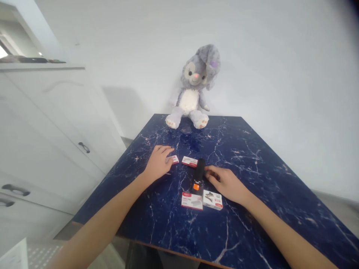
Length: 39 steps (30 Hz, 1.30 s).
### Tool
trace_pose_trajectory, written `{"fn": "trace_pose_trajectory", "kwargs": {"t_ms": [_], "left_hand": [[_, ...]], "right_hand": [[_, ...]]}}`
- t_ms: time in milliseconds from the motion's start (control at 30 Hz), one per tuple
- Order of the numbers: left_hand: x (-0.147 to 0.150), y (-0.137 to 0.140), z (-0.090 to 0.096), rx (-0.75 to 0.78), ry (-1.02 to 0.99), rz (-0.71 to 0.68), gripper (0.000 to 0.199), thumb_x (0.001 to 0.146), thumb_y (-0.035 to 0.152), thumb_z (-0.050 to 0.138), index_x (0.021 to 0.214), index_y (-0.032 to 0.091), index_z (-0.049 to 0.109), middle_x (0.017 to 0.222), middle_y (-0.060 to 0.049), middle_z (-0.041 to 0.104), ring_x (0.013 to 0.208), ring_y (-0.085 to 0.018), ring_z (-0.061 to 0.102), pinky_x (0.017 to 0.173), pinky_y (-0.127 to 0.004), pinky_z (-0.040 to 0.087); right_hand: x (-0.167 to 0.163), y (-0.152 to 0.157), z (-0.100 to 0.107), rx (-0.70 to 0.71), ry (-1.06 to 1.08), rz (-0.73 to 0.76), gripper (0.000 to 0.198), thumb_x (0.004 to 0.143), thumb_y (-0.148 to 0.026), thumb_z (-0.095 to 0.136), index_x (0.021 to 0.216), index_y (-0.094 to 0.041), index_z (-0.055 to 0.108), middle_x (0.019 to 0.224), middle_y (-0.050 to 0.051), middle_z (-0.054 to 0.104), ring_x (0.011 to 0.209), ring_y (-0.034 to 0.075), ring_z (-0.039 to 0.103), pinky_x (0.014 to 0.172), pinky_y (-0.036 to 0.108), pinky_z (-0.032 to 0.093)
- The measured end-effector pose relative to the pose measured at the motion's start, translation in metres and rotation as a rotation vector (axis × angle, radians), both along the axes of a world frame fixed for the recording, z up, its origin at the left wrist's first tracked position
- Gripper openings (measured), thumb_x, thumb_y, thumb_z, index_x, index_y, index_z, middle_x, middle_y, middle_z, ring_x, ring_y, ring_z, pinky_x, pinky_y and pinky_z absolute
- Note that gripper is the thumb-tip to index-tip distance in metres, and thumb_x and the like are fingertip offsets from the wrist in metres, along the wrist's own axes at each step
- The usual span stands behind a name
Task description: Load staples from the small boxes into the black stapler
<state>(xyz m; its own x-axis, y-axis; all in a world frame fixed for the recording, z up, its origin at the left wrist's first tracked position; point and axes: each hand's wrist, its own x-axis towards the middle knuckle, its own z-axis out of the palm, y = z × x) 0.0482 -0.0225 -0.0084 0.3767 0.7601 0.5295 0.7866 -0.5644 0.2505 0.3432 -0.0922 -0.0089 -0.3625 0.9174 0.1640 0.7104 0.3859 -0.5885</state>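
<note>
My left hand [159, 162] rests over a small white-and-red box [175, 159], thumb and fingers apart; the thumb covers its left end. Beside the black stapler [199, 170], which has an orange part at its near end, is my right hand [224, 183]. Its fingers are loosely bent and apart, with the tips at the stapler's right side. Another white-and-red box [189, 161] lies left of the stapler's far end. Nearer to me are a flat white-and-red box [192, 201] and a thicker white box [212, 200] with a dark tool pictured on top.
Everything lies on a dark blue marbled table [246, 157]. A grey plush rabbit [190, 87] sits at its far edge against the white wall. White cabinets [50, 123] with dark handles stand on the left. A perforated white surface [42, 256] shows at the lower left.
</note>
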Motion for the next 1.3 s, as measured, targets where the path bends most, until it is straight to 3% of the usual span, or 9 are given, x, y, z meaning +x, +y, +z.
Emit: {"fn": "trace_pose_trajectory", "kwargs": {"t_ms": [200,300,367,467,600,867,1067,1200,1300], "left_hand": [[-0.009,0.002,0.0,-0.302,0.074,-0.211,0.042,0.082,0.03,0.065,0.123,0.02,0.065,0.131,-0.01,0.062,0.122,-0.027,0.056,0.11,-0.045,0.039],[-0.007,-0.007,0.011,-0.408,0.055,-0.364,0.058,0.075,0.037,0.073,0.13,0.022,0.06,0.136,-0.01,0.057,0.125,-0.028,0.054,0.108,-0.041,0.041],[-0.006,-0.012,0.021,-0.475,0.051,-0.429,0.063,0.073,0.034,0.075,0.133,0.025,0.058,0.127,-0.008,0.059,0.114,-0.025,0.059,0.099,-0.036,0.046],[-0.005,-0.015,0.03,-0.537,0.057,-0.42,0.061,0.072,0.033,0.075,0.131,0.026,0.058,0.104,-0.003,0.061,0.086,-0.018,0.061,0.078,-0.029,0.049],[-0.005,-0.016,0.029,-0.591,0.061,-0.372,0.056,0.066,0.041,0.08,0.116,0.023,0.062,0.091,0.0,0.059,0.075,-0.016,0.056,0.066,-0.025,0.043],[0.008,-0.027,0.026,-0.566,0.098,-0.54,0.044,0.064,0.047,0.081,0.094,0.02,0.063,0.089,-0.002,0.061,0.076,-0.017,0.056,0.068,-0.026,0.044],[0.02,-0.031,0.021,-0.503,-0.005,-0.58,0.039,0.078,0.04,0.073,0.114,0.026,0.066,0.137,-0.008,0.056,0.115,-0.026,0.059,0.095,-0.037,0.046],[0.02,-0.038,0.026,-0.407,-0.013,-0.565,0.033,0.077,0.045,0.073,0.1,0.022,0.067,0.12,-0.009,0.062,0.104,-0.024,0.062,0.093,-0.036,0.048],[0.025,-0.048,0.026,-0.313,0.106,-0.666,0.037,0.075,0.054,0.071,0.088,0.02,0.063,0.094,-0.007,0.065,0.087,-0.022,0.063,0.082,-0.034,0.049]], "right_hand": [[-0.001,-0.002,0.004,-0.007,0.018,0.019,0.026,0.094,-0.028,0.046,0.113,-0.025,0.063,0.094,0.002,0.073,0.08,0.019,0.067,0.075,0.03,0.048],[0.0,-0.002,0.004,-0.009,0.017,0.028,0.025,0.094,-0.028,0.046,0.111,-0.025,0.065,0.093,0.002,0.073,0.078,0.019,0.067,0.073,0.03,0.048],[0.0,-0.001,0.003,-0.006,0.02,0.034,0.025,0.093,-0.028,0.047,0.11,-0.025,0.065,0.093,0.003,0.073,0.077,0.019,0.067,0.072,0.029,0.048],[0.001,0.0,0.001,0.005,0.021,0.032,0.026,0.093,-0.029,0.047,0.11,-0.025,0.067,0.094,0.004,0.073,0.079,0.019,0.067,0.071,0.029,0.048],[0.001,0.0,0.002,0.007,0.004,0.035,0.024,0.094,-0.029,0.047,0.106,-0.024,0.067,0.094,0.004,0.072,0.079,0.019,0.066,0.071,0.029,0.047],[0.001,-0.002,0.005,0.002,-0.006,0.043,0.019,0.094,-0.028,0.047,0.091,-0.022,0.064,0.085,0.002,0.07,0.073,0.017,0.063,0.069,0.028,0.044],[0.001,-0.001,0.005,-0.003,0.005,0.045,0.021,0.094,-0.03,0.046,0.092,-0.022,0.065,0.085,0.002,0.07,0.072,0.016,0.063,0.069,0.028,0.044],[0.002,-0.001,0.005,-0.002,-0.008,0.036,0.02,0.094,-0.029,0.047,0.091,-0.022,0.065,0.08,0.001,0.07,0.069,0.016,0.061,0.067,0.028,0.044],[0.002,-0.001,0.003,0.005,0.004,0.04,0.019,0.093,-0.028,0.048,0.092,-0.022,0.065,0.082,0.001,0.07,0.07,0.016,0.062,0.068,0.027,0.044]]}}
